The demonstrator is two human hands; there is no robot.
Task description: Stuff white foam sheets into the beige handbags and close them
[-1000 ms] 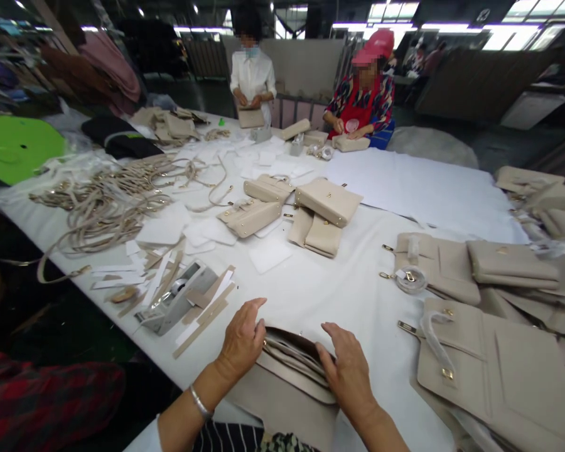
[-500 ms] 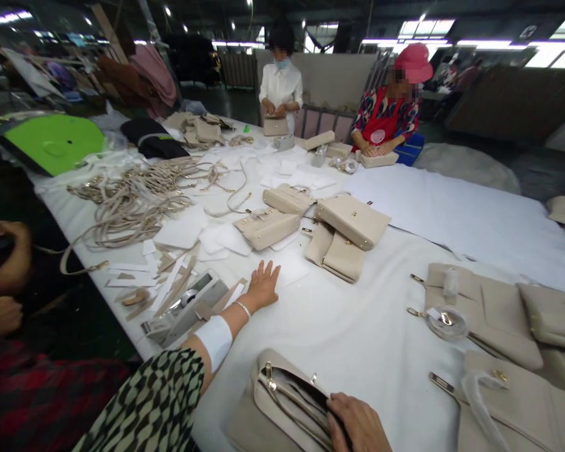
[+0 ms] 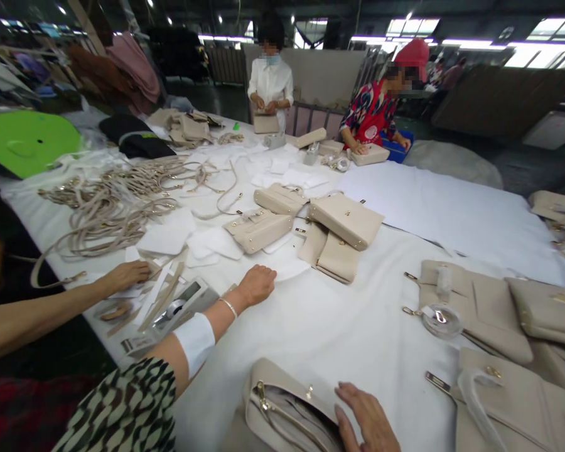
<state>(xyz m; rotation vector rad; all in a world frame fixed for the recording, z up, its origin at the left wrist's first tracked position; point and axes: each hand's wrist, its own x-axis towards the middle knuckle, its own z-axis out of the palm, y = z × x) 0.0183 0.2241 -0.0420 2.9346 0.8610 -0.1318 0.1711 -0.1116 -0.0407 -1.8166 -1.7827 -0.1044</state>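
My left hand (image 3: 258,284) reaches out over the table, fingers curled at the edge of a thin white sheet (image 3: 292,269) and closed on it. Close to my body, a beige handbag (image 3: 258,408) lies with its top open, showing a grey lining, a zipper and a strap inside. Beside its rim is my right hand (image 3: 367,417), fingers stretched and apart, the thumb against the bag's edge. Beyond my left hand, several beige handbags (image 3: 348,216) lie piled together, and more white sheets (image 3: 167,232) lie to the left.
Beige straps (image 3: 108,213) lie tangled at left. A grey tape dispenser (image 3: 183,304) sits near my left forearm, where a neighbour's hand (image 3: 129,274) reaches among paper strips. More handbags (image 3: 475,301) and a tape roll (image 3: 441,320) are at right. Two people work across the table.
My left hand has gone from spread to curled on the white sheet. My right hand's fingers have come out of the bag's opening. A neighbour's arm has reached in from the left.
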